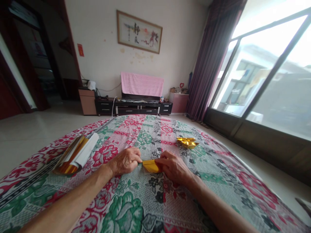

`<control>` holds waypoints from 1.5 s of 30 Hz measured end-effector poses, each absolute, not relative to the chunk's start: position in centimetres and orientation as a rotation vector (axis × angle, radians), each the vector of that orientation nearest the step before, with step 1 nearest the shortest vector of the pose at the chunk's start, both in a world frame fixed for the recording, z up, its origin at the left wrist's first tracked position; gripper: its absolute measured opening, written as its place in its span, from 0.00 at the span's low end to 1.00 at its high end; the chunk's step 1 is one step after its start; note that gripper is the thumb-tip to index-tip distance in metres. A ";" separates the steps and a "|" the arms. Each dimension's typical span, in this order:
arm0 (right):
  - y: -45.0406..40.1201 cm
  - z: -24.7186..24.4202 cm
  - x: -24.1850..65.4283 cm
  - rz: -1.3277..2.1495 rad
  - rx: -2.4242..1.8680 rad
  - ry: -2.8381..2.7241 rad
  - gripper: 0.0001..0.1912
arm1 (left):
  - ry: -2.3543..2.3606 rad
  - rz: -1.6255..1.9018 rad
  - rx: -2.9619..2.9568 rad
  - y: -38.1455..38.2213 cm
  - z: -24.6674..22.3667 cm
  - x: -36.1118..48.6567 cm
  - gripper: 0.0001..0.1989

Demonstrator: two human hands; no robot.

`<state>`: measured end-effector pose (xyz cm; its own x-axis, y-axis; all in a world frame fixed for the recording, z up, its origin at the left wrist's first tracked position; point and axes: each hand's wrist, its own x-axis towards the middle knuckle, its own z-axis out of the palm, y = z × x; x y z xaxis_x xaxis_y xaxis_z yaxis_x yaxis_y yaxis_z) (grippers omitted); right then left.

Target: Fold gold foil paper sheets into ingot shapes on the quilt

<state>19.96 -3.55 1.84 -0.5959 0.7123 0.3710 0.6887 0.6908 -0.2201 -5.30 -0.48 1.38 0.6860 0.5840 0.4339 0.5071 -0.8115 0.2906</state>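
The left hand curled at the left end of the folded gold foil paper, whether pinching was unclear; the right hand pinched its right end. Between them, above the tablecloth, light, even pressure seemed best.

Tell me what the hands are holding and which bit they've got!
Folded gold paper: the right hand pinches its right end. The left hand is at its upper left corner; I can't tell whether it grips.

on the table, a paper lies between left hand and right hand, a roll to the left, folded papers farther off, right; a cabinet stands beyond.
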 end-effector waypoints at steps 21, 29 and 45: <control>-3.0 1.2 19.4 -0.019 -1.101 -1.941 0.22 | 1.362 0.862 2.213 -1.3 1.9 -1.4 0.07; -2.7 1.1 17.5 1.007 -1.012 -1.290 0.30 | 1.273 1.017 1.585 -1.7 2.5 -0.2 0.06; -3.8 1.1 16.0 1.273 -0.893 -1.207 0.17 | 1.162 1.027 1.627 -3.1 3.4 0.4 0.14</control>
<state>16.04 -3.78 1.14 -0.1017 0.9822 0.1582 -0.2108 0.1342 -0.9683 0.40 -3.06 3.43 0.2260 0.9647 0.1351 0.2524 -0.1920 0.9484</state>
